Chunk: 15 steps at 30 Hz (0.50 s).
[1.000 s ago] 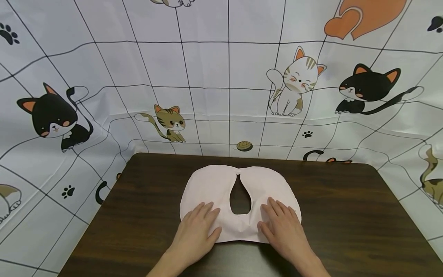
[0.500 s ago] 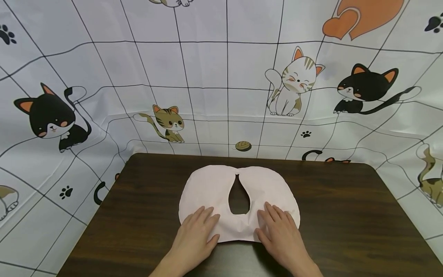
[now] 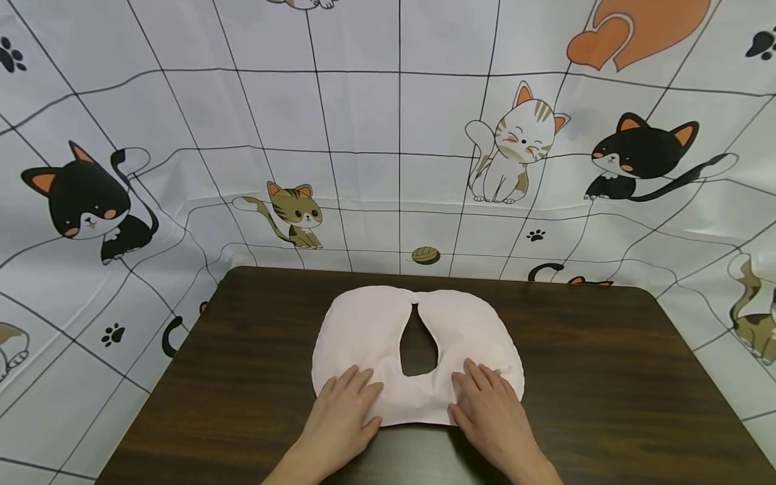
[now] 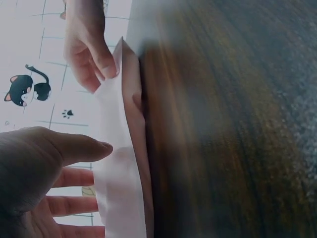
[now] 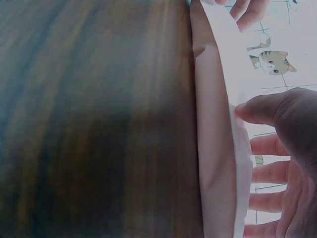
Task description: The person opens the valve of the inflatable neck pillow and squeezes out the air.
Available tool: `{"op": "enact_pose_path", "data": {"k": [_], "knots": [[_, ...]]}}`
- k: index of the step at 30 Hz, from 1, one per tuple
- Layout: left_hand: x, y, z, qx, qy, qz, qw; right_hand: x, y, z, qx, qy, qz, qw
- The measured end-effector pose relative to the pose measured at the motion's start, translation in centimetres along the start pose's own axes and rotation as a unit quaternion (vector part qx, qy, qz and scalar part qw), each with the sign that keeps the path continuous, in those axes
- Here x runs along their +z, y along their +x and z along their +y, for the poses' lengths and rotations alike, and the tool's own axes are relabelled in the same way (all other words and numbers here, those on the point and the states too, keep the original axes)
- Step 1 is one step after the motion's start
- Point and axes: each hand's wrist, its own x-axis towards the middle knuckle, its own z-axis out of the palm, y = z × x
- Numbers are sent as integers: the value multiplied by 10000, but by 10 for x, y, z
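A pale pink U-shaped neck pillow (image 3: 370, 327) lies flat on the dark wooden table, its two lobes meeting at the far side around a teardrop opening. My left hand (image 3: 342, 412) rests on its near left part, fingers spread and nearly straight. On the near right part lies my right hand (image 3: 492, 416) in the same way, beside a small pale spot on the cover. In the left wrist view the pillow's side (image 4: 134, 119) stands slightly puffed, with the thumb over its top edge. The right wrist view shows the other thumb touching the pillow's top seam (image 5: 234, 134).
The dark wood-grain table (image 3: 606, 377) extends to both sides of the pillow. Behind it hangs a white sheet (image 3: 364, 114) with grid lines and printed cats, paw marks and hearts.
Both hands have slid slightly toward the near edge of the pillow, and the pale spot near my right fingers now shows. The pillow has barely moved.
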Motion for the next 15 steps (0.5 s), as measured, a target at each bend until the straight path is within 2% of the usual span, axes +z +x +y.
{"op": "enact_pose_path", "data": {"k": [7,15], "knots": [[5,0,-1,33,73,-5,10000,4,-3,2,5,-11,1,10000],[3,1,1,8,46,-61,10000,0,-2,1,27,-26,-109,9999]]}}
